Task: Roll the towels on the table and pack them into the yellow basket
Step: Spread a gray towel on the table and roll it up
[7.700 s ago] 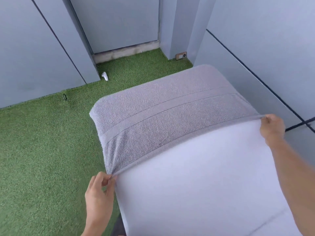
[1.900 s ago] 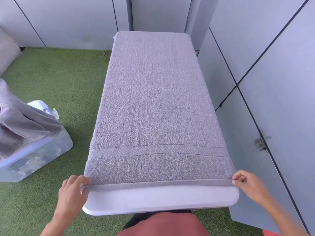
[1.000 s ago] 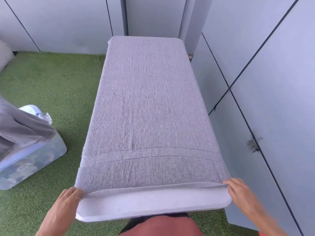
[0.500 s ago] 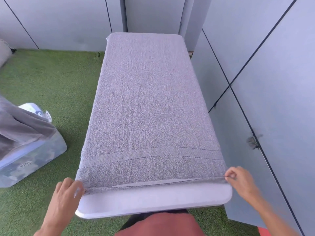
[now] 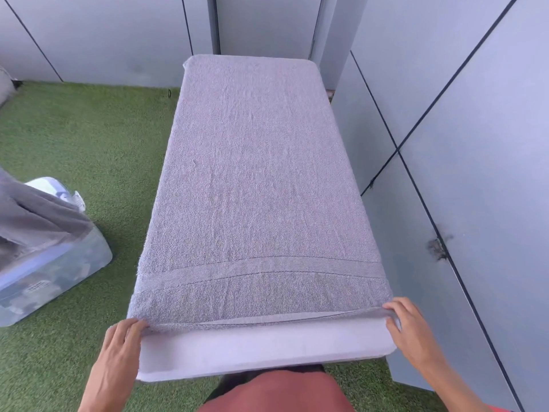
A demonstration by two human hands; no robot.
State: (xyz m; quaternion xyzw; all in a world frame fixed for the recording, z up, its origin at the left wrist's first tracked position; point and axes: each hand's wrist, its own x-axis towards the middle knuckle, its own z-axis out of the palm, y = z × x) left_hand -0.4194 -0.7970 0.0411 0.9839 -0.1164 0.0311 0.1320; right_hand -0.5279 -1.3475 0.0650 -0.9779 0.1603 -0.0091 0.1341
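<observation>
**Grey towel spread on white table, both near corners held**

At the left, on the green artificial grass: a clear plastic storage box, its inside cloudy, contents not possible to identify. Draped over its top and hanging down its side: a darker grey cloth. Just behind it, a white object, only partly seen.

On the table: one grey terry towel, laid flat and covering almost the whole top, from the far end down to near the front edge. Only a white strip of table bare at the near side. Surface mostly smooth, with a few faint creases. Near the close end, a woven band with two stitched lines across the width, slightly bowed. Near hem lifted a little from the table, starting to curl.

Left hand at the near left corner, fingers bent over the hem and gripping it. Right hand at the near right corner, fingers curled on the hem, holding it too.

Grey panelled wall just beside the right side of the table.
</observation>
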